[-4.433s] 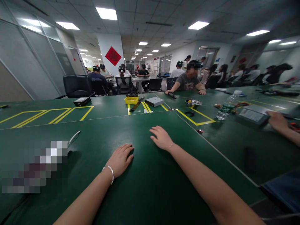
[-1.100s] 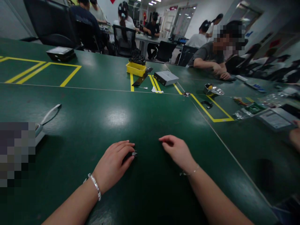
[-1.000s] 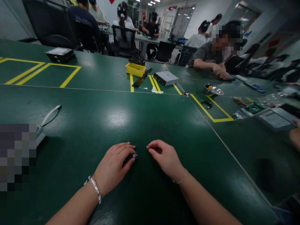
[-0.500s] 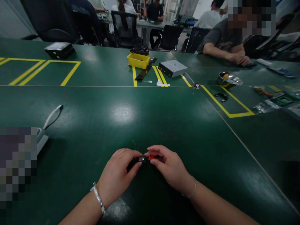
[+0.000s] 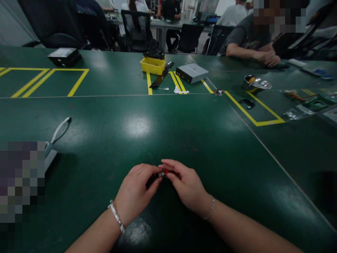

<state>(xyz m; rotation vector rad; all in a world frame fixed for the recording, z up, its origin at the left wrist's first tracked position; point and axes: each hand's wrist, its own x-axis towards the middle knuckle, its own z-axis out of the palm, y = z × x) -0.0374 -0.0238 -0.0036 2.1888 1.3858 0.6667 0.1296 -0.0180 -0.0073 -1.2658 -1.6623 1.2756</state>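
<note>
Both hands meet low in the middle of the head view, just over the green table (image 5: 168, 137). My left hand (image 5: 138, 191) is closed, thumb and fingers pinching a small dark piece with a silvery end (image 5: 161, 174). Facing it, my right hand (image 5: 188, 186) pinches a small red-orange piece (image 5: 165, 172) between thumb and fingertips. The two pieces sit against each other or nearly so; whether they are joined I cannot tell. Fingers hide most of both.
A grey device with a white cable (image 5: 58, 130) lies at the left. Farther back are a black box (image 5: 64, 57), a yellow bin (image 5: 153, 66), a silver-topped box (image 5: 192, 72) and a metal bowl (image 5: 255, 83). Across the table sits a person with folded hands (image 5: 271, 58).
My hands have come closer together, closing the gap between the dark piece and the red-orange piece. The camera view has shifted slightly.
</note>
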